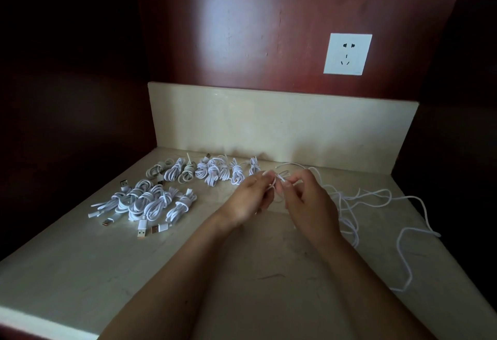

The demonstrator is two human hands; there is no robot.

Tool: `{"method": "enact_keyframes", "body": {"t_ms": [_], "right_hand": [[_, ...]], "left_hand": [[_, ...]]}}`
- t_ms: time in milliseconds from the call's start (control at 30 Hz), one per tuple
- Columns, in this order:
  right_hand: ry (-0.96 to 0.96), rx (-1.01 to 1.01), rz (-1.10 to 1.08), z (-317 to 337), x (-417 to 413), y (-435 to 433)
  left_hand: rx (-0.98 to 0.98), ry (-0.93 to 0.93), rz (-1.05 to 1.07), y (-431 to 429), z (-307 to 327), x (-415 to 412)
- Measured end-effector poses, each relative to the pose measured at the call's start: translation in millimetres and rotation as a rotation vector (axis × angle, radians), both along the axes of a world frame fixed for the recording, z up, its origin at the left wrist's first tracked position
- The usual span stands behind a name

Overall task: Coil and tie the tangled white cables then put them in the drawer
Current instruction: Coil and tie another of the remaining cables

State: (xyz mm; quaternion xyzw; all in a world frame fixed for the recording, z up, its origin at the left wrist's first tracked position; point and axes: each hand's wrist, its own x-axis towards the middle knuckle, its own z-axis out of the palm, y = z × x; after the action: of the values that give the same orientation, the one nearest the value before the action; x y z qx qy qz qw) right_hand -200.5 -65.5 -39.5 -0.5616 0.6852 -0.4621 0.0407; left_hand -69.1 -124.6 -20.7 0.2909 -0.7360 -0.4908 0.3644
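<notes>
I am pinching a loose white cable (pixel 277 178) between my left hand (pixel 250 200) and right hand (pixel 309 200), above the pale stone counter (pixel 242 272); tied cable bundles (pixel 150 202) are lying left, a wall socket (pixel 347 54) behind.

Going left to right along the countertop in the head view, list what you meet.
tied cable bundles → left hand → cable loop pinched between both hands → right hand → loose white cables trailing to the right edge.
</notes>
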Motion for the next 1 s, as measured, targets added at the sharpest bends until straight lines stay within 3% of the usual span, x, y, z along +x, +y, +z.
{"method": "enact_keyframes", "body": {"t_ms": [167,300,433,567,633,733,867,1000], "right_hand": [[0.071,-0.058,-0.024,0.6,2.4,2.2],[0.064,-0.068,0.03,-1.5,3.5,0.2],[0.127,-0.035,0.125,-4.9,-0.4,-2.6],[0.276,0.029,0.228,-4.2,1.5,-1.1],[0.359,0.033,0.24,-3.9,2.6,-0.9],[0.431,0.133,0.233,-6.8,-0.3,-2.4],[0.399,0.135,0.194,-7.1,-5.2,-4.2],[0.249,0.058,0.266,-1.5,2.9,1.3]], "left_hand": [[-0.131,0.033,0.225,-8.1,-10.0,0.7],[-0.074,0.143,0.268,-11.0,-8.1,-0.2],[0.337,0.482,0.125,-6.7,-1.4,-4.7],[0.739,0.821,0.156,-14.3,3.0,-4.3],[0.785,0.838,0.236,-18.1,3.4,-0.1],[0.691,0.827,0.338,-26.1,3.9,9.0],[0.543,0.702,0.461,-34.5,5.0,16.8],[0.554,0.493,0.482,-34.7,3.7,13.5]]}}
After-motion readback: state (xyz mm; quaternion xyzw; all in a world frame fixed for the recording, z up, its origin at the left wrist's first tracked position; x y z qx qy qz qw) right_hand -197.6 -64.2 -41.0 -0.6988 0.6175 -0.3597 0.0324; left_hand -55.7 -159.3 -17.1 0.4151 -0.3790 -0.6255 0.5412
